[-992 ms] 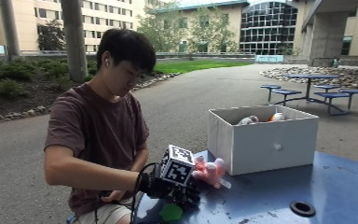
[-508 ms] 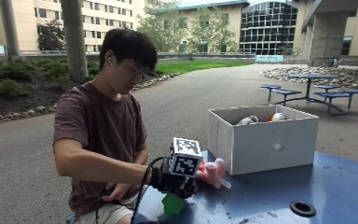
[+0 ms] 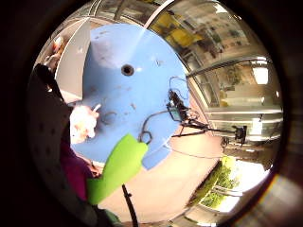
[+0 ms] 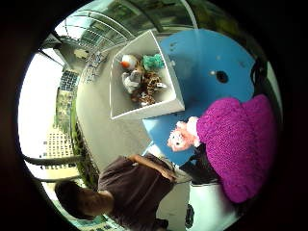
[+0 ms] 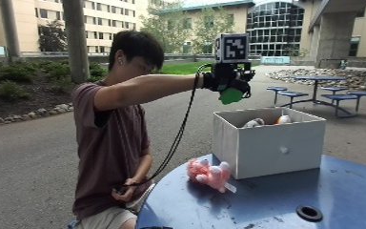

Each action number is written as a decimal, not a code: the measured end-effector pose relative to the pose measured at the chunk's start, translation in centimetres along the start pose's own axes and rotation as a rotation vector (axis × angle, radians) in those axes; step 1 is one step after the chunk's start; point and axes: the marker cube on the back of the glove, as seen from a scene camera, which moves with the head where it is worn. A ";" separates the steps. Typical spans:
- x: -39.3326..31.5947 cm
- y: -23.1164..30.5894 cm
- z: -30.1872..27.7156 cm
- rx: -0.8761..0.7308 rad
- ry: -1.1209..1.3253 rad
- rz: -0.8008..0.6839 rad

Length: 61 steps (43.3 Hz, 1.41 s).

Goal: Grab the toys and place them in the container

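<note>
a person stands at a round blue tabletop (image 5: 265,200) outdoors, the right arm stretched out at head height. the gloved right hand (image 5: 228,78) has its fingers clenched around a soft toy (image 5: 231,95), which shows as a green lump below the glove; from the palm it looks purple and knitted on one side, with a green flap on the other.

well below the fingers, and a little beyond them, a white open-topped container (image 5: 269,143) sits on the tabletop. several plush toys (image 4: 142,79) lie inside: a white one with an orange patch, a teal one, and a spotted brown one.

a pink plush toy (image 5: 208,174) lies on the tabletop just beside the container's near corner, far beneath the fingers, with a small white tag sticking out.

the person's bare hand (image 5: 125,190) is down by the waist, near the tabletop's edge.

a dark round hole (image 5: 309,212) sits in the middle of the tabletop.
</note>
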 end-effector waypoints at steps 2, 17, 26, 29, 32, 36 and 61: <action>-0.7 -1.3 -1.4 0.012 0.055 -0.045; -16.5 -11.8 -3.8 0.074 0.023 -0.148; -22.9 -16.1 -1.1 -0.044 0.091 -0.087; -23.9 -16.8 0.0 -0.132 0.090 -0.058; -24.3 -16.8 0.8 -0.156 0.095 -0.054; -24.9 -16.7 1.4 -0.130 0.111 -0.068; -10.9 -7.3 -0.8 -0.111 0.168 -0.105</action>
